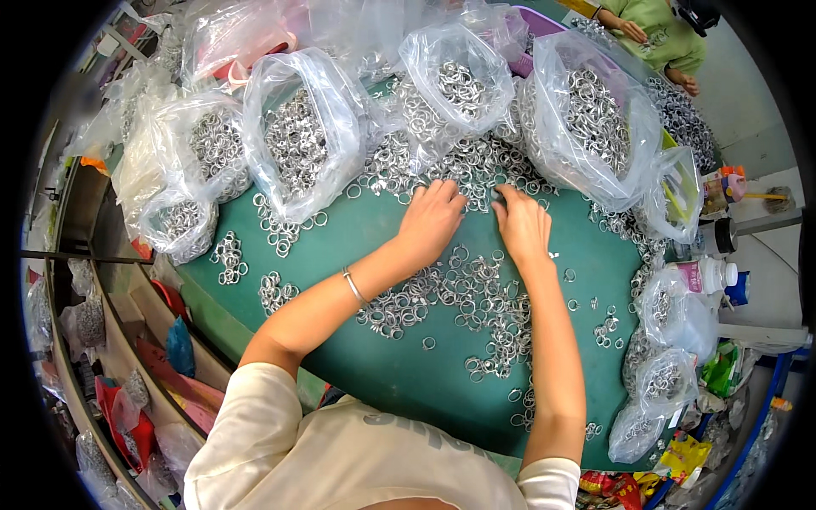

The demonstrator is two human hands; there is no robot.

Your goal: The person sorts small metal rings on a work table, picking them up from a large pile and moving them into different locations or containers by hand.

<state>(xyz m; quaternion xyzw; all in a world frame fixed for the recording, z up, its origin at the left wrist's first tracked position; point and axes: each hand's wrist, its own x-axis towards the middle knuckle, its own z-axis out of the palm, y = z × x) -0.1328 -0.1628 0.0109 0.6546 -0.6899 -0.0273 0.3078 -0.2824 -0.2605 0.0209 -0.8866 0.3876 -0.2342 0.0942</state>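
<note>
Small silver metal rings (489, 285) lie scattered over the green tabletop (374, 442). Farther back, a dense heap of the same rings (484, 161) spreads between the plastic bags. At the near edge of that heap, my left hand (432, 219) bends down with its fingers drawn together. Whatever it pinches is too small to make out. My right hand (523, 225) is beside it, touching the edge of the heap, thumb and forefinger slightly apart and nothing visible between them. Both forearms reach across the table, with loose rings lying between them.
Open clear bags of rings (297, 144) line the far side, with another large bag (586, 127) at the right. Smaller bags (663, 378) and a white bottle (710, 274) stand along the right edge. Shelving (127, 340) is at left. A person in green (659, 34) works at far right.
</note>
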